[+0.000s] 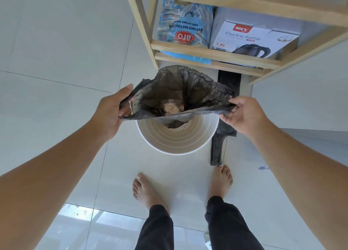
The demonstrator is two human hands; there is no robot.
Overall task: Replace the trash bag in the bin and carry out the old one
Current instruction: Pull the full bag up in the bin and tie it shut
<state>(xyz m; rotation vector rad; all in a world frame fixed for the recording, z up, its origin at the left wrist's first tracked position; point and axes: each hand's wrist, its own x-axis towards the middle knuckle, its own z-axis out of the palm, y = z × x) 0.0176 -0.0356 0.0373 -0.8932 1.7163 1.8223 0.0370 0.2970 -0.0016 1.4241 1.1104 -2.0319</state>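
A dark, thin trash bag (180, 87) hangs open above a round white bin (175, 146) on the floor, its bottom still inside the bin. Some rubbish, with a clear lid among it, shows inside the bag. My left hand (113, 110) grips the bag's left rim. My right hand (244, 116) pinches the right rim. The bin's near inner wall is bare. A flat, folded black bag (218, 148) lies on the floor to the right of the bin.
A wooden shelf unit (212, 53) stands just behind the bin, holding a blue sugar pack (184, 23) and an electric kettle box (252, 38). My bare feet (146, 191) stand on pale floor tiles in front of the bin. A wall is at right.
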